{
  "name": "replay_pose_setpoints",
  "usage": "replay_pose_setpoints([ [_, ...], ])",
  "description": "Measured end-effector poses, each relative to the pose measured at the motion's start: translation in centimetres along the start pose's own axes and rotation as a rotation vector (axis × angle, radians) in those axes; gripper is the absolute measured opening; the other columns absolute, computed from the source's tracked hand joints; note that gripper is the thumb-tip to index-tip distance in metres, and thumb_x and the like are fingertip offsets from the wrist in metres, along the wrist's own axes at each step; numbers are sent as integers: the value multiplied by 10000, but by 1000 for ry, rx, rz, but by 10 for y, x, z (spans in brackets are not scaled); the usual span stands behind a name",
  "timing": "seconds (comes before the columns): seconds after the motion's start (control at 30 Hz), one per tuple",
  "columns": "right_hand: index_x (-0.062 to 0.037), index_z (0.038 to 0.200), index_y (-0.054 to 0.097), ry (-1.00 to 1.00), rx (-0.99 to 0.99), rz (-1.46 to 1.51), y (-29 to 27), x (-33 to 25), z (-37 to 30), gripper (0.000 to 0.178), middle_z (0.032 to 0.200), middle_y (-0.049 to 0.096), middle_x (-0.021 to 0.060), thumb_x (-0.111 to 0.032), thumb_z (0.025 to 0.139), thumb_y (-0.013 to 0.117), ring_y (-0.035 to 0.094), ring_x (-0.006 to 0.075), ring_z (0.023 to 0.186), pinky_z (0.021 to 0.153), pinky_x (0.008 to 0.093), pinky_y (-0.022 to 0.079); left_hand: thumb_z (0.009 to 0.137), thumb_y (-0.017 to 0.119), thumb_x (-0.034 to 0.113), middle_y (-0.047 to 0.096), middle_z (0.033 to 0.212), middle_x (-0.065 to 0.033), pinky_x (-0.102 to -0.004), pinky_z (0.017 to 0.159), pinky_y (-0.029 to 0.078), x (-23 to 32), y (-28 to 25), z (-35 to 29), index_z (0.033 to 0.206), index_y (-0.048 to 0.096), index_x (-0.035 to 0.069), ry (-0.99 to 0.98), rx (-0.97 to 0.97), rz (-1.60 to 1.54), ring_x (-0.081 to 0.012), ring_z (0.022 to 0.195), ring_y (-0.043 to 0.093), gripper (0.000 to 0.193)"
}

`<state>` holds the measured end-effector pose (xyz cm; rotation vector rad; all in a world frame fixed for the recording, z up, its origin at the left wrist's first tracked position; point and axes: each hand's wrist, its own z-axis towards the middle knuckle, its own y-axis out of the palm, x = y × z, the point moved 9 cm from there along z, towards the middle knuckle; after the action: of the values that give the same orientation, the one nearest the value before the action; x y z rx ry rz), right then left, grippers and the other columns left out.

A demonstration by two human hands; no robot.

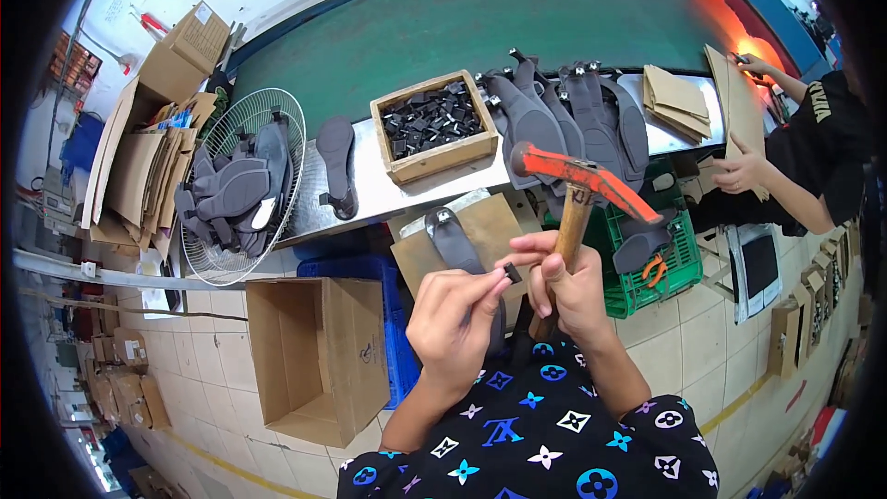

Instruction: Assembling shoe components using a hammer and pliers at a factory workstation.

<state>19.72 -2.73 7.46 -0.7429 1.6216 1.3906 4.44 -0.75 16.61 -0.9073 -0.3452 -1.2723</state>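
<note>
My left hand (448,325) pinches a small black plastic piece (512,273) between thumb and fingertips. Wrapped round the wooden handle of a hammer (575,217) is my right hand (577,294); its forefinger reaches toward the black piece, and whether it touches cannot be made out. The hammer's orange-red head points up, away from me. Beyond my hands a dark grey shoe sole (451,238) with a strap end lies on a brown board (411,257), partly hidden by my fingers. Many similar small black pieces fill a wooden box (445,166) on the metal bench.
Grey soles lie in a wire basket (300,176) at left, and more (527,115) pile right of the wooden box. A green conveyor belt (370,46) runs behind. An open carton (365,360) stands lower left, a green crate (684,259) at right. A co-worker (813,148) handles cardboard.
</note>
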Motion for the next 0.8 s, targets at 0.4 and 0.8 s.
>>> replay_pose_setpoints([
  [0.4,37,1070,652,-46,-54,-202,22,-33,-14,232,875,715,104,-85,893,736,522,47,475,417,192,385,852,770,28,668,827,-110,-268,639,499,-9,0,-10,974,732,-21,-155,26,-238,-186,725,643,137],
  [0.8,-1,1045,705,78,-58,-459,12,0,47,266,688,609,-31,-193,875,778,465,20,498,442,204,325,841,766,158,688,1121,-167,-354,880,507,-139,29,2,1167,662,6,-245,-172,-45,-287,1009,668,374],
])
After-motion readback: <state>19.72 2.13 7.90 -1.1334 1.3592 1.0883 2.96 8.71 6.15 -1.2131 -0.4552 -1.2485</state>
